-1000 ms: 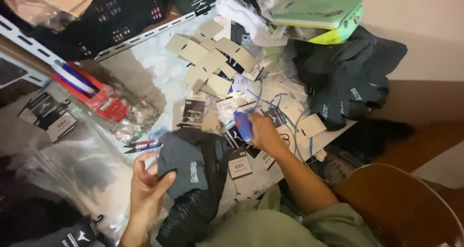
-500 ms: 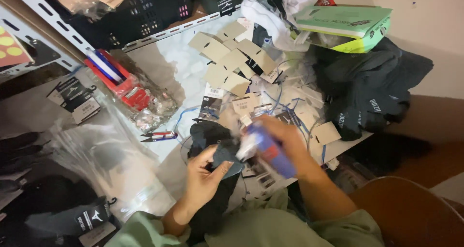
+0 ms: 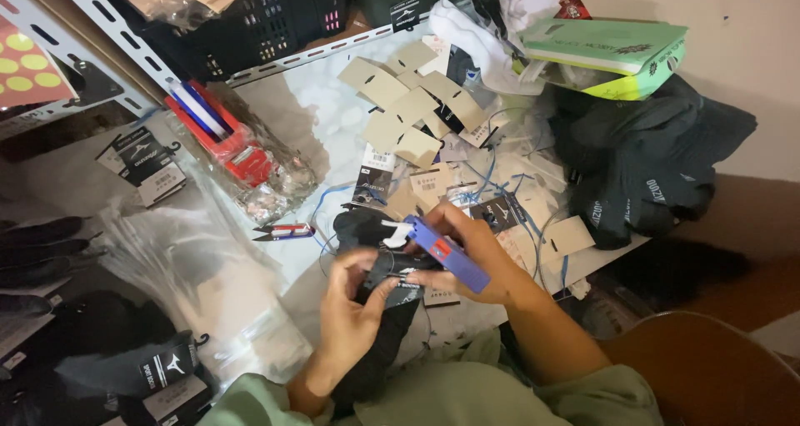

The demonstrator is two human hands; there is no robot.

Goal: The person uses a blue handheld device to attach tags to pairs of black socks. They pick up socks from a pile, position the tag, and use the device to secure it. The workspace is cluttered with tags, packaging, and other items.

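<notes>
The person wears a loose, light olive-green top of soft, creased cloth. Its 2 sleeves are pushed up above the elbows, so both forearms are bare down to the wrists. The left hand (image 3: 354,305) and the right hand (image 3: 475,251) are bare too, with no gloves. No rings, watch or bracelets can be made out on either hand or wrist. The fingernails look short and unpainted.

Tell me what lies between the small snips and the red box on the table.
In the head view, a crumpled clear plastic bag of small bits lies between the snips and the red box.
</notes>
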